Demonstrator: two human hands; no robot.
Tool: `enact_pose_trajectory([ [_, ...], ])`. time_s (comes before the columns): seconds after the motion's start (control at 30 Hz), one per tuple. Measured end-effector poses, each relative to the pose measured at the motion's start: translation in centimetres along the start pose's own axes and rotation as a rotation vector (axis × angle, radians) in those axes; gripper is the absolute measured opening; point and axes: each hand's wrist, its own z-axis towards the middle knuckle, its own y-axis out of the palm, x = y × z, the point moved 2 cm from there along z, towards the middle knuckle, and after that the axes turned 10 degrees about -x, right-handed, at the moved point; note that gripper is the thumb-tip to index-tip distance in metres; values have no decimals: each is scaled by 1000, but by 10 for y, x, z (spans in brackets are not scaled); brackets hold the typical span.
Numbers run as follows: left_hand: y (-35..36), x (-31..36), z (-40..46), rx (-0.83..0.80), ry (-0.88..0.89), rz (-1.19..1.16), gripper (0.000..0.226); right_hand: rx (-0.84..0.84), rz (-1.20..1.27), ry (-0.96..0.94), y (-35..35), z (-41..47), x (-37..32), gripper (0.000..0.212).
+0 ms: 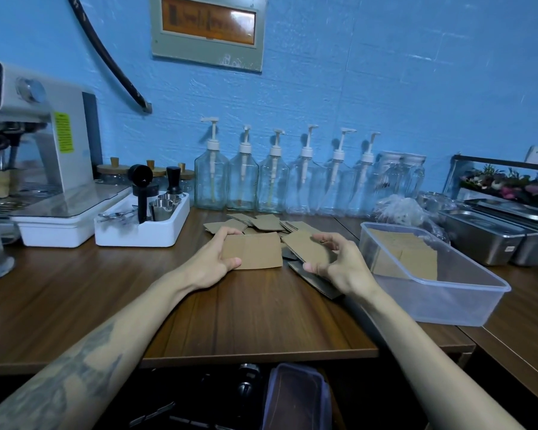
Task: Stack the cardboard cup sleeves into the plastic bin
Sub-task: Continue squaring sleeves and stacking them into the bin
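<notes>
Two hands over wooden bench (261, 321), each gripping one cardboard sleeve. Left hand (216, 259): thumb on top, fingers curled over far edge of flat sleeve (255, 250), sleeve lying level just to its right. Right hand (339, 259): fingers curled, thumb pinching near corner of second sleeve (306, 247), tilted, just left of palm. Hands apart, the two sleeves nearly touching between them. Dark-faced sleeves (317, 280) flat on bench under right hand. Loose pile of sleeves (261, 223) just beyond both hands, scattered, overlapping. Clear plastic bin (448, 299) immediately right of right hand, already holding stacked sleeves (407, 252) toward its far side. Beyond the pile, against blue wall: row of glass pump bottles (274, 178). Left of left hand: white tray (143, 231) with metal cups and tamper, espresso machine (44, 150) further left. Right of bin: steel lidded pans (494, 231).
</notes>
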Motion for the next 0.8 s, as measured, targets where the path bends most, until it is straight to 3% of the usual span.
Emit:
enact_pose_trajectory([
  [0.13,0,1,0,-25,0,-8,57,-11,96,-110,2,-1,-9,60],
  [0.33,1,9,-4,-67,-19,-42,82,-146,-391,-369,33,4,-28,47],
  [0.57,2,10,-5,6,33,13,46,-203,-406,-470,56,8,-36,41],
  [0.67,1,8,-4,7,42,-51,38,-102,-268,-383,50,11,-38,57],
  [0.8,2,7,-3,-38,54,-83,35,-263,-158,-236,50,18,-38,88],
])
